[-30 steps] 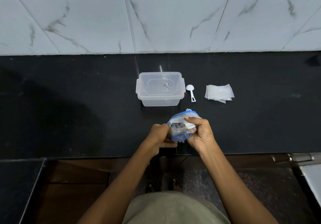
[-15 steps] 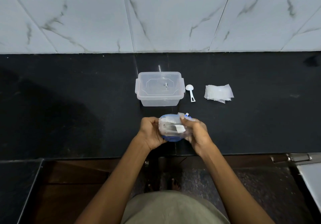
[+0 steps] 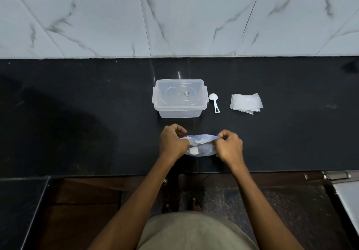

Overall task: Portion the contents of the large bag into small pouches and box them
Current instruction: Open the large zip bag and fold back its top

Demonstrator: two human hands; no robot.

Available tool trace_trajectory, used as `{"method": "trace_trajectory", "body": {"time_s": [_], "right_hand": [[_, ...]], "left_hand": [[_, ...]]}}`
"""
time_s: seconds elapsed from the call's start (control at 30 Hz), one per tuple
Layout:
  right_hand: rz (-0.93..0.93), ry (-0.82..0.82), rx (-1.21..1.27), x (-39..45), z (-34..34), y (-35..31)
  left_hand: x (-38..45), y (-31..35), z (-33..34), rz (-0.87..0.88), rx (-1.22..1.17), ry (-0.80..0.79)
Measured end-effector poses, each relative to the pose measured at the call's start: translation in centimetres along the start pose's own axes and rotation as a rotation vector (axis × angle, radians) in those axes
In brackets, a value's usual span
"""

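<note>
**Two hands stretch the mouth of the large bag**

Two hands hold one clear plastic bag (image 3: 202, 146) over the near part of the black counter (image 3: 77, 113), just in front of the lidded box (image 3: 179, 98). The bag is see-through with a blue strip along its top edge, and it bears a small white label on its lower left side. It looks crumpled and slack, and what lies inside is too blurred to tell.

The left hand (image 3: 173, 143) is curled, its fingers pinching the left end of the blue edge, with the knuckles turned up toward the camera. The right hand (image 3: 230, 146) is likewise curled and pinches the right end of that edge between thumb and fingers. The blue strip runs taut between the two hands, which stand apart at either side of the bag. Both forearms reach in from the bottom of the view.

Beyond the bag the box is clear plastic, with its lid on and clips at the sides. Just to its right lies a small white scoop (image 3: 214, 102), bowl away from the person and handle toward them. Further right, apart from the scoop, rests a loose stack of small clear pouches (image 3: 246, 103). A marbled tile wall (image 3: 174, 20) rises behind the counter.
</note>
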State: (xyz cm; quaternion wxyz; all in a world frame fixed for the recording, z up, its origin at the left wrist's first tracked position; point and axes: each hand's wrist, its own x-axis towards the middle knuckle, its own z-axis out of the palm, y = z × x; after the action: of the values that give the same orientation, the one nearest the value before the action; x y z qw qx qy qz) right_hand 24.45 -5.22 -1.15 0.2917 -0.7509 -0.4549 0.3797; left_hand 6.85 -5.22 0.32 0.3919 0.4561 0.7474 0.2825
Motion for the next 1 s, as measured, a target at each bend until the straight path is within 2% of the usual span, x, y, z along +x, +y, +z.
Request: {"method": "trace_trajectory", "body": {"time_s": [0.1, 0.2, 0.27, 0.33, 0.4, 0.5, 0.6, 0.67, 0.77, 0.87, 0.93, 1.0], "right_hand": [[0.238, -0.010, 0.310, 0.0, 0.5, 0.3], [0.425, -0.035, 0.637, 0.4, 0.5, 0.0], [0.564, -0.034, 0.825, 0.8, 0.3, -0.1], [0.672, -0.060, 0.905, 0.9, 0.5, 0.0], [0.715, -0.139, 0.956, 0.6, 0.4, 0.0], [0.736, -0.333, 0.959, -0.2, -0.2, -0.3], [0.758, -0.421, 0.990, -0.4, -0.4, -0.4], [0.776, -0.432, 1.019, -0.3, -0.2, -0.6], [0.808, -0.324, 1.019, 0.4, -0.1, -0.4], [0.798, -0.309, 1.036, 0.8, -0.2, -0.1], [0.745, -0.391, 1.059, 0.4, -0.4, -0.4], [0.637, -0.479, 1.031, -0.4, -0.6, -0.7]], "left_hand": [[-0.5, -0.1, 0.1, 0.073, 0.154, 0.071], [-0.7, -0.4, 0.5, 0.104, 0.317, 0.067], [-0.6, -0.2, 0.3, 0.046, 0.359, 0.038], [-0.2, 0.3, 0.2, -0.079, 0.345, -0.013], [0.5, 0.6, 0.1, -0.294, 0.080, -0.082], [0.8, 0.3, -0.6, -0.595, -0.580, -0.337], [0.6, -0.4, -2.0, -0.694, -0.959, -0.496], [0.3, -0.4, -2.6, -0.668, -1.053, -0.571], [-0.1, -0.4, -2.7, -0.638, -1.138, -0.625], [0.1, -0.7, -2.9, -0.616, -1.298, -0.692], [0.1, -0.8, -3.0, -0.591, -1.327, -0.742], [-0.1, -0.7, -2.7, -0.458, -1.205, -0.756]]}}
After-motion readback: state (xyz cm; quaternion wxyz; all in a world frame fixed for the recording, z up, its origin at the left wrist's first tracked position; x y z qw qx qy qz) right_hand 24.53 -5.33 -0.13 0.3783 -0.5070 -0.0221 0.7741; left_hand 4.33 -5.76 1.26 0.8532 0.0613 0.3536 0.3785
